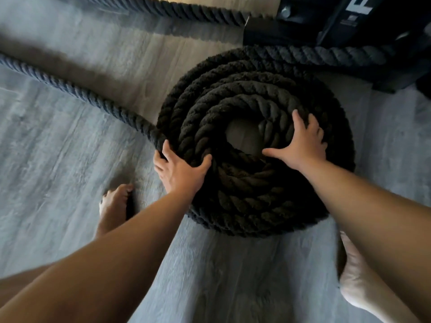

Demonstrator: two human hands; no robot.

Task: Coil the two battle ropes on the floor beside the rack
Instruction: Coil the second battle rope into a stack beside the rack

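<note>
A thick black battle rope lies wound into a round coil (pixel 245 201) on the grey floor, with a small gap of bare floor at its centre. My left hand (pixel 180 172) grips the outer turns at the coil's left rim, where the loose tail (pixel 77 89) runs in from the upper left. My right hand (pixel 300 143) rests spread on the inner turns at the right of the centre gap, fingers straight. Another rope length (pixel 186 11) stretches across the top of the view, and one (pixel 326 55) lies along the black rack base (pixel 363 31).
The rack base stands at the upper right, close behind the coil. My bare left foot (pixel 114 208) is on the floor left of the coil, my right foot (pixel 359 280) at the lower right. Grey wood-look floor (pixel 58 159) spreads to the left.
</note>
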